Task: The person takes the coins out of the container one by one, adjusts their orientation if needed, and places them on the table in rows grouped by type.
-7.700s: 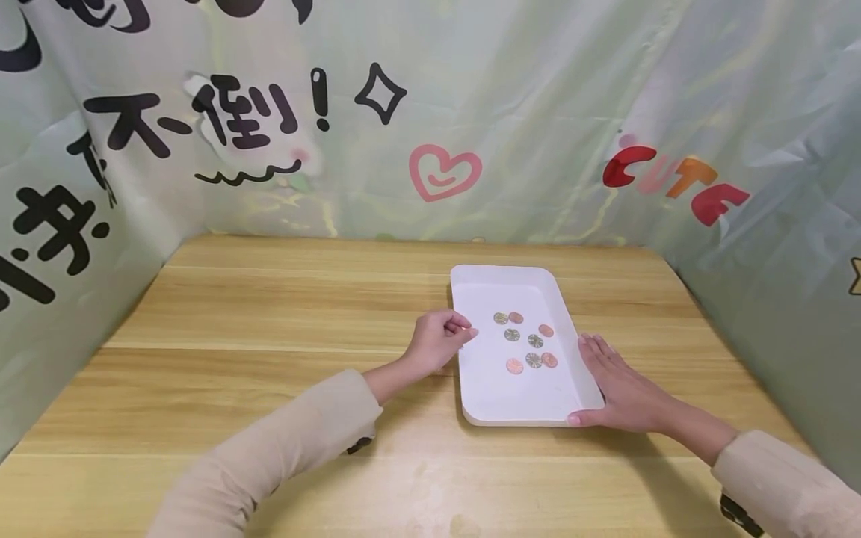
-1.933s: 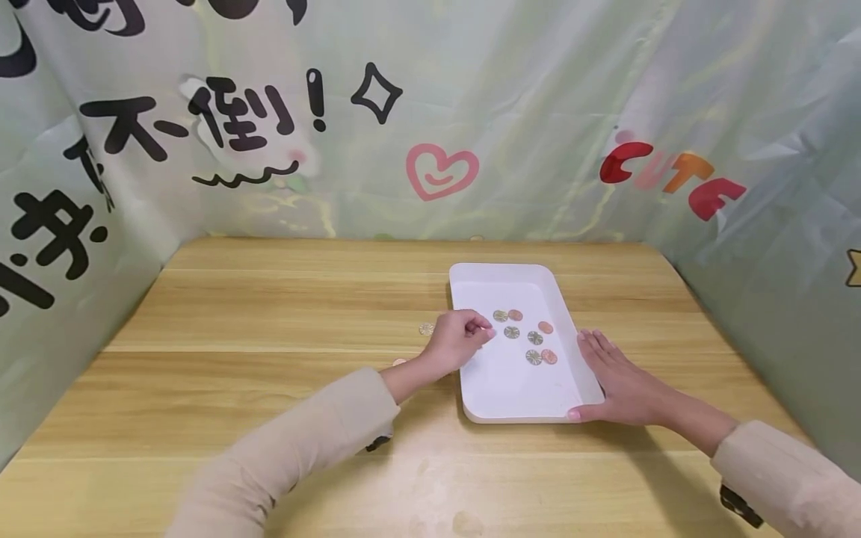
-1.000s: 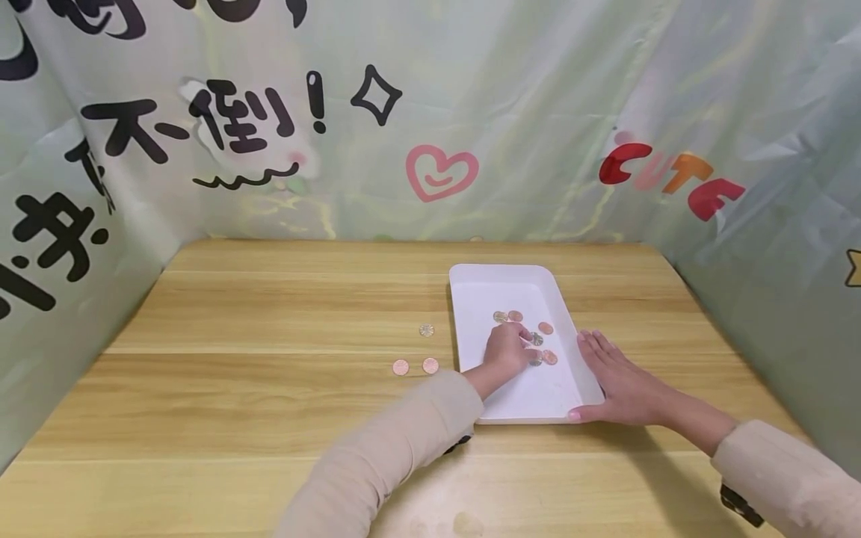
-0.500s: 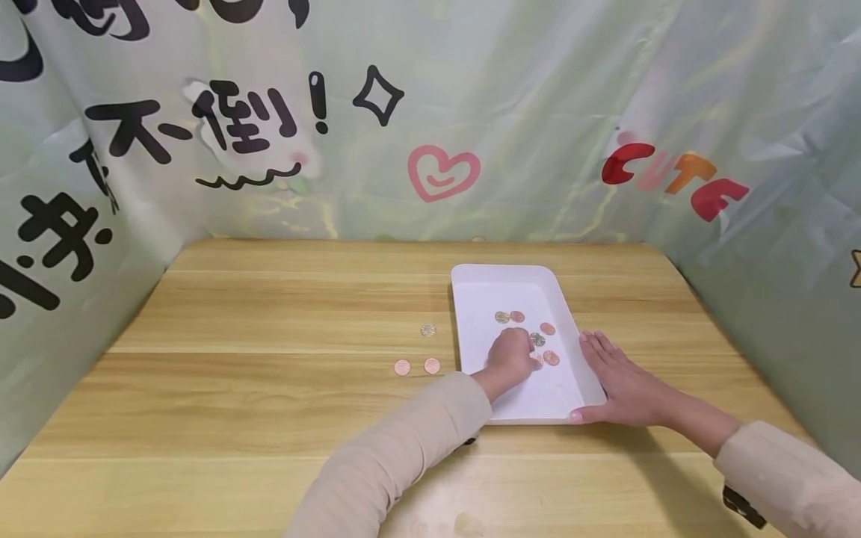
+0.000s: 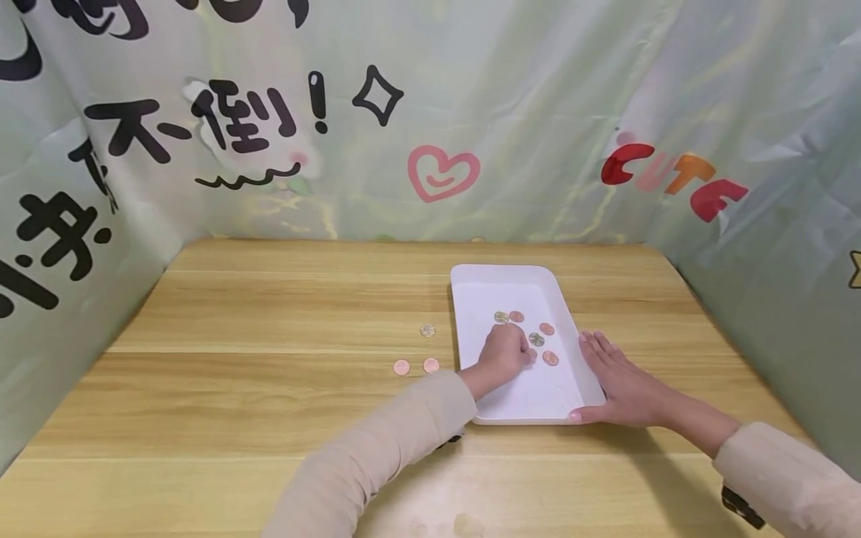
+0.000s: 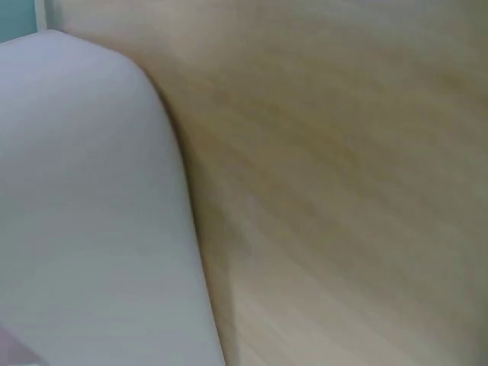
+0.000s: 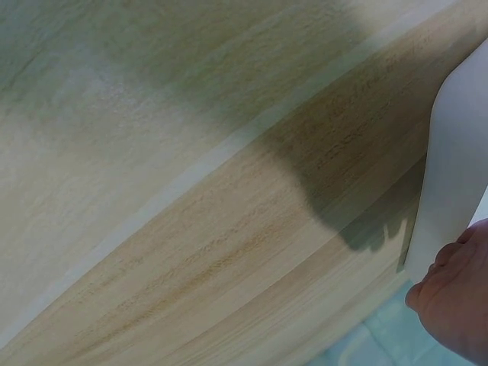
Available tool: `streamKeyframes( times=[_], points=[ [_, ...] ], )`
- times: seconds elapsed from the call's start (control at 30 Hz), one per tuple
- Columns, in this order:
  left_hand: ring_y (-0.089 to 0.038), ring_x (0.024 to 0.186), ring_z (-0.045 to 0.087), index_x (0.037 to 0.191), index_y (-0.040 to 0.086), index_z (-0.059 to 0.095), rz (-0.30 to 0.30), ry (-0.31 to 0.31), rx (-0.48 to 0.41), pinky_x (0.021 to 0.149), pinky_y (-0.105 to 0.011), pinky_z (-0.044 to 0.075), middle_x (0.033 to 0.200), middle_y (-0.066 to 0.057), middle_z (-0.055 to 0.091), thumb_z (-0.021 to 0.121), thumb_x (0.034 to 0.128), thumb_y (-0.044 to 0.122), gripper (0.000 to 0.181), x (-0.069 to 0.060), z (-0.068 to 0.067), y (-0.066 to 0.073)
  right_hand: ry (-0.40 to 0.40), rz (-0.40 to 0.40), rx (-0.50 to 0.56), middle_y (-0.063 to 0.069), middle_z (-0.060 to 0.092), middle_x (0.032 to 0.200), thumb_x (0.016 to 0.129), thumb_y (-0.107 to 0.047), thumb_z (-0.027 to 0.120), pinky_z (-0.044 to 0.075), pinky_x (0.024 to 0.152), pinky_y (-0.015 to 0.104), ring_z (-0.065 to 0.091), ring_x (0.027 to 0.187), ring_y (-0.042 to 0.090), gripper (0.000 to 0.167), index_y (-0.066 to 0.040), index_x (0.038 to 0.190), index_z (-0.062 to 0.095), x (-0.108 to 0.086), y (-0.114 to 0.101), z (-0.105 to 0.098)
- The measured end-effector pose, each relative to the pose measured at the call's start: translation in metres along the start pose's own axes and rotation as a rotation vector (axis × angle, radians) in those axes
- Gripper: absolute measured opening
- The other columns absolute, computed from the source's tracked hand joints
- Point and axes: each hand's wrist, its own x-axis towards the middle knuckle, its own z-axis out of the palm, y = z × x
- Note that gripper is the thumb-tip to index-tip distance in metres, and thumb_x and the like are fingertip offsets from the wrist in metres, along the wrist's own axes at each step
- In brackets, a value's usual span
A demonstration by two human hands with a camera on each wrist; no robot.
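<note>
Head view: coins (image 5: 536,339) lie beside the curled left grip (image 5: 504,350); can't tell if grasping

eight coins (image 5: 550,359) are showing plainly; whether the left hand (image 5: 503,351) is covering others, the view is not telling. one tray (image 5: 494,288) is holding five: three coppery, two silvery. one table (image 5: 282,329) is directly bearing three: two coppery, one silvery. two hands and two sleeves (image 5: 377,452) are showing. behind, one pink heart (image 5: 440,181) and four colourful letters (image 5: 690,172) are decorating the cloth (image 5: 538,112).
</note>
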Motion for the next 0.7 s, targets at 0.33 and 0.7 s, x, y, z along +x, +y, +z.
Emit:
streamKeyframes(
  times=[0.33,0.7],
  points=[
    [-0.005,0.064,0.050,0.067,0.002,0.065,0.071,0.022,-0.091,0.051,-0.009,0.038,0.078,-0.005,0.068,0.070,0.0809,0.008,0.016,-0.006,-0.024,-0.006,0.009,0.000,-0.001,0.037,0.013,0.147,0.071,-0.054,0.070,-0.012,0.115,0.029,0.008,0.137,0.051,0.114,0.016,0.140,0.013,0.000,0.000,0.001],
    [-0.007,0.053,0.058,0.077,-0.005,0.067,0.104,-0.010,-0.282,0.048,-0.010,0.045,0.080,-0.016,0.070,0.065,0.0828,0.000,0.008,-0.016,-0.050,-0.013,0.007,0.008,0.014,0.036,0.012,0.148,0.071,-0.054,0.070,-0.004,0.118,0.039,0.007,0.137,0.050,0.115,0.015,0.141,0.011,-0.001,0.001,0.000]
  ],
)
